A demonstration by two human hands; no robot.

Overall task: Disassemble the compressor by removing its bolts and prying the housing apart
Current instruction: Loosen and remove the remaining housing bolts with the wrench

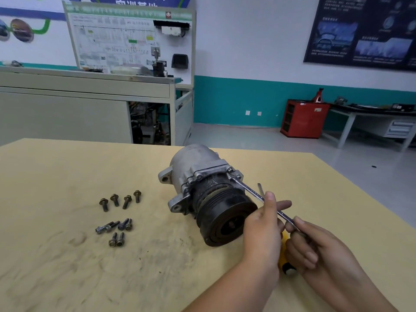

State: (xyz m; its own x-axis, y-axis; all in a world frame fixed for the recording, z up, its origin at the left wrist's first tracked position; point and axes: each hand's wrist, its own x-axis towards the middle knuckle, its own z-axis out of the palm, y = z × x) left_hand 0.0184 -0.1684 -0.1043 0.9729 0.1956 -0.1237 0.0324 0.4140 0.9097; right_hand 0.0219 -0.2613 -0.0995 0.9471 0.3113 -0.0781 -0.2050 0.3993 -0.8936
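— Hands first: where are they, and what are they doing?

— Both are at the near right corner of the table. The right hand is nearest, its fingers curled round the steel shaft of a tool whose handle is hidden in the hand. The left hand is just ahead of it, with thumb and forefinger held straight on either side of that shaft to steady it. A yellow-handled screwdriver shows between the two wrists, and neither hand appears to hold it.

— And the compressor?

— The compressor lies on its side, up and left of the hands. Its long axis runs from the black pulley, beside the left hand, away to the domed rear end. The shaft slants up-left across the pulley, and its tip meets the flange joint on the right side of the housing.

— So what does the next move depend on?

— Probably on levering sideways at that joint. The right hand would supply the force and the left would guide. The loose bolts lie well to the left, apart from the compressor.
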